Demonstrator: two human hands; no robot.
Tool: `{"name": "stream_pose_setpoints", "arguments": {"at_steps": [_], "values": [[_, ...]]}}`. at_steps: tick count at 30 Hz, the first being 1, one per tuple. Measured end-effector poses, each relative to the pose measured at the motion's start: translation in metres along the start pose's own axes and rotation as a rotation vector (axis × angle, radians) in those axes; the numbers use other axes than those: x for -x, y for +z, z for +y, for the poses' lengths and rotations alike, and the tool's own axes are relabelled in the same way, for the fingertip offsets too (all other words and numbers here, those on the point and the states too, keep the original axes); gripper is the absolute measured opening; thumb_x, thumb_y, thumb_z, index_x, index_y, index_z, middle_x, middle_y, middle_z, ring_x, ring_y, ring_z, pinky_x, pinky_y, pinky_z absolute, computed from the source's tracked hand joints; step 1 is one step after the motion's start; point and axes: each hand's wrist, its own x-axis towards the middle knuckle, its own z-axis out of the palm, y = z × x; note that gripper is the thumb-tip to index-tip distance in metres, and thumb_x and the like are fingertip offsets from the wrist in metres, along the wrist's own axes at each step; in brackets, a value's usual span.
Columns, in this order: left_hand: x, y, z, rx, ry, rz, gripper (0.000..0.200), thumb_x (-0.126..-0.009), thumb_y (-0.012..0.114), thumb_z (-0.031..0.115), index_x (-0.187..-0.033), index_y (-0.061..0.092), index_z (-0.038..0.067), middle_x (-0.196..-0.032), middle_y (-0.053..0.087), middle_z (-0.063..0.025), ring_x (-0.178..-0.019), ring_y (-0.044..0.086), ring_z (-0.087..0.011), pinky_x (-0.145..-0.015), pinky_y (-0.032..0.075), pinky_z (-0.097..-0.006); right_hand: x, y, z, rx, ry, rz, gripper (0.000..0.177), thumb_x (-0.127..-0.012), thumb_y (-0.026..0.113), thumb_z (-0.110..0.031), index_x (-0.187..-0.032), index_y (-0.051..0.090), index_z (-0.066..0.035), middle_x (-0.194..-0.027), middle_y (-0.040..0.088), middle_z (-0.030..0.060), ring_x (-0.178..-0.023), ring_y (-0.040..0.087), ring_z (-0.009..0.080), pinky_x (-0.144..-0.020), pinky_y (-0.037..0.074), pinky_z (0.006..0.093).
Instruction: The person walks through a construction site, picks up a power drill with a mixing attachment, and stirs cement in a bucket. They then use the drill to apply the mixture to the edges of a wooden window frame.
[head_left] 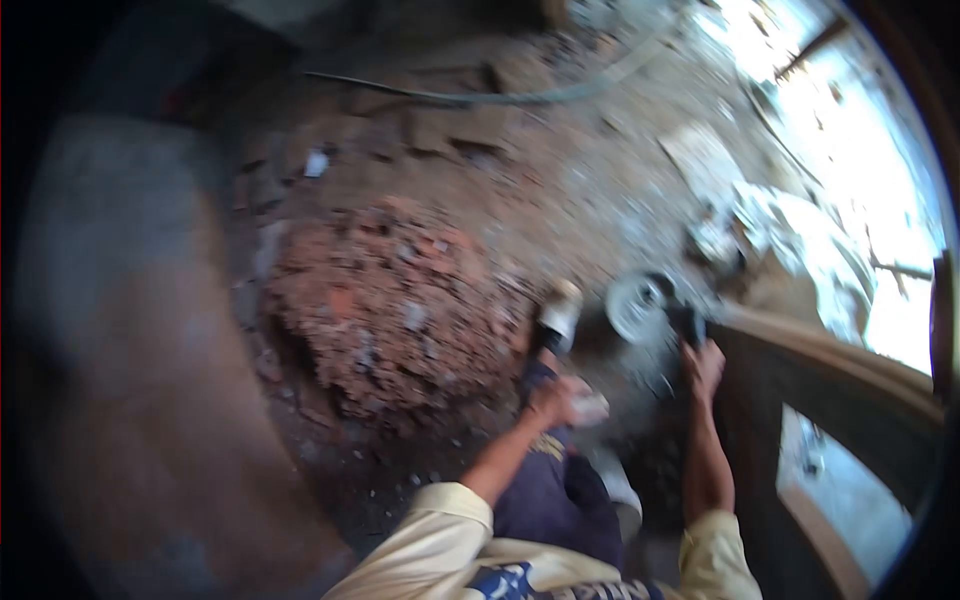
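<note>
My left hand [562,403] is in front of my legs, its fingers curled round a small pale object [590,407] that is too blurred to name. Farther right, my right hand [704,365] is closed on the dark handle of a tool [688,322]. Just left of that handle is a round, light grey disc-like part [637,306], which seems to belong to the tool; motion blur hides the detail. Beyond my left hand, a shoe [561,308] rests on the ground.
A heap of broken reddish rubble [400,300] lies left of my feet. A long thin hose [480,98] crosses the ground ahead. A wooden beam [820,345] runs along the right, with pale crumpled sacking [800,235] behind it. A smooth slab [150,330] fills the left.
</note>
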Motion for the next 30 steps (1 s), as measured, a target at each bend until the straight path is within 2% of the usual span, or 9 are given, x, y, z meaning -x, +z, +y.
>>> {"name": "stream_pose_setpoints", "arguments": {"at_steps": [1, 2, 3, 4, 10, 13, 17, 30], "values": [[-0.004, 0.001, 0.003, 0.035, -0.064, -0.034, 0.061, -0.074, 0.075, 0.061, -0.109, 0.074, 0.011, -0.107, 0.074, -0.0125, -0.101, 0.070, -0.0307, -0.087, 0.056, -0.0409, -0.004, 0.003, 0.008, 0.008, -0.006, -0.025, 0.051, -0.081, 0.075, -0.051, -0.086, 0.069, -0.001, -0.072, 0.066, 0.0199, -0.070, 0.067, 0.0391, -0.065, 0.051, 0.0477], [-0.003, 0.002, 0.001, 0.028, -0.032, 0.001, 0.067, -0.074, 0.074, 0.065, -0.112, 0.073, 0.009, -0.111, 0.073, -0.0137, -0.105, 0.069, -0.0327, -0.091, 0.054, -0.0423, -0.012, 0.015, 0.019, 0.123, -0.040, 0.002, 0.056, -0.079, 0.075, -0.057, -0.087, 0.071, -0.002, -0.076, 0.068, 0.0213, -0.078, 0.069, 0.0424, -0.068, 0.052, 0.0502], [-0.003, 0.006, -0.001, 0.013, -0.033, -0.005, 0.070, -0.074, 0.073, 0.067, -0.113, 0.073, 0.008, -0.113, 0.072, -0.0146, -0.107, 0.069, -0.0338, -0.093, 0.053, -0.0433, -0.011, 0.011, 0.017, 0.061, -0.021, -0.015, 0.059, -0.079, 0.074, -0.060, -0.089, 0.073, -0.002, -0.081, 0.070, 0.0232, -0.083, 0.068, 0.0445, -0.070, 0.053, 0.0513], [-0.004, 0.008, -0.003, -0.014, -0.044, 0.008, 0.073, -0.074, 0.072, 0.069, -0.113, 0.072, 0.007, -0.115, 0.072, -0.0155, -0.109, 0.068, -0.0349, -0.096, 0.052, -0.0442, -0.011, 0.016, 0.023, 0.059, -0.092, 0.045, 0.062, -0.079, 0.073, -0.062, -0.091, 0.073, -0.002, -0.082, 0.070, 0.0247, -0.082, 0.069, 0.0447, -0.070, 0.053, 0.0504], [-0.001, 0.003, -0.002, -0.025, -0.095, -0.025, 0.080, -0.074, 0.069, 0.074, -0.117, 0.070, 0.007, -0.124, 0.069, -0.0158, -0.115, 0.065, -0.0364, -0.101, 0.049, -0.0471, -0.009, 0.019, 0.031, 0.077, -0.039, 0.032, 0.064, -0.077, 0.075, -0.062, -0.089, 0.073, 0.001, -0.083, 0.069, 0.0266, -0.083, 0.069, 0.0440, -0.072, 0.054, 0.0498], [-0.002, -0.004, 0.001, -0.034, -0.073, -0.042, 0.078, -0.073, 0.071, 0.074, -0.115, 0.071, 0.009, -0.116, 0.070, -0.0156, -0.110, 0.067, -0.0358, -0.097, 0.051, -0.0462, -0.004, 0.019, 0.037, 0.068, -0.035, 0.044, 0.063, -0.078, 0.075, -0.061, -0.088, 0.073, 0.001, -0.084, 0.070, 0.0258, -0.082, 0.069, 0.0437, -0.073, 0.054, 0.0497], [0.001, -0.005, 0.001, -0.020, -0.077, -0.011, 0.077, -0.073, 0.071, 0.073, -0.115, 0.071, 0.009, -0.114, 0.071, -0.0146, -0.109, 0.067, -0.0347, -0.095, 0.052, -0.0453, -0.003, 0.026, 0.055, 0.079, -0.050, 0.053, 0.059, -0.078, 0.074, -0.058, -0.090, 0.073, 0.000, -0.084, 0.070, 0.0249, -0.083, 0.069, 0.0435, -0.073, 0.054, 0.0498], [-0.001, -0.007, -0.004, 0.002, -0.031, 0.001, 0.076, -0.074, 0.070, 0.072, -0.109, 0.073, 0.006, -0.115, 0.072, -0.0148, -0.106, 0.068, -0.0366, -0.094, 0.053, -0.0461, 0.014, 0.022, 0.060, 0.054, -0.078, 0.041, 0.062, -0.078, 0.074, -0.060, -0.090, 0.073, 0.001, -0.081, 0.068, 0.0263, -0.081, 0.068, 0.0447, -0.070, 0.052, 0.0481]]}}
